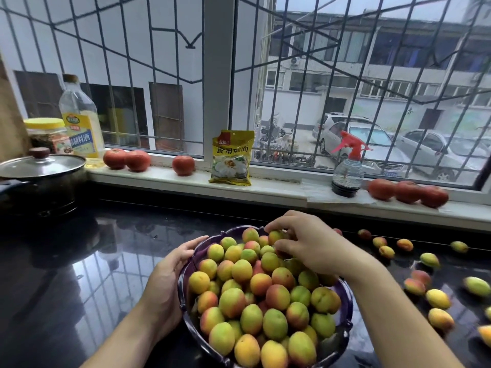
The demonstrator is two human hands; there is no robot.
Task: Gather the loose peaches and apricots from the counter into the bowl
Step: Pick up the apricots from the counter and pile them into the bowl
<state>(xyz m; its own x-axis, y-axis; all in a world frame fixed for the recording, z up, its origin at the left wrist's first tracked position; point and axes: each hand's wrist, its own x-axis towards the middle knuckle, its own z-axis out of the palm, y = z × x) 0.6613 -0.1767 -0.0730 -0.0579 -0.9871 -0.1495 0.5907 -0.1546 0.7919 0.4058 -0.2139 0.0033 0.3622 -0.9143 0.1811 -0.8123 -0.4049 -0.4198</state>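
A dark purple bowl (pixel 345 296) heaped with yellow, green and pink apricots and peaches sits on the black counter, low in the middle. My left hand (pixel 170 277) holds the bowl's left rim, palm against its outer wall. Over the far side of the heap my right hand (pixel 310 243) has its fingers curled round an apricot (pixel 275 236) lying on the pile. Several loose fruits (pixel 437 298) are scattered on the counter to the right of the bowl, some up near the sill (pixel 385 243).
A lidded pot (pixel 39 176) stands at the far left. On the window sill are tomatoes (pixel 183 165), a yellow packet (pixel 231 158), a spray bottle (pixel 346 171), an oil bottle (pixel 81 120) and a jar (pixel 47 135).
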